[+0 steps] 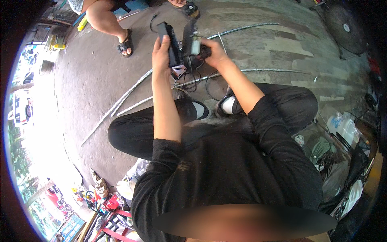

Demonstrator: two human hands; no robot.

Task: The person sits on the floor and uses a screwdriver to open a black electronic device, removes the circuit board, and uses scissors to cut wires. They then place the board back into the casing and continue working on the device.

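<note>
In front of me, above the floor, my left hand [160,54] is closed around the edge of a long black box-like casing [174,48], thumb on top. My right hand [215,54] grips a second black part [188,38], smeared by motion, which carries a pale greenish-white block [196,47]. The two black pieces stand close together; I cannot tell whether they touch. Dark thin cables [193,82] hang below them to the floor, near a small pale-and-dark item [179,71] whose kind is unclear.
Long silvery strips [125,95] lie across the floor near my feet. Another person's sandalled foot [125,47] is at the far left, and a person's hand [177,3] shows at the top. A fan [342,30] stands far right. Clutter [107,201] and plastic bags [342,127] flank me.
</note>
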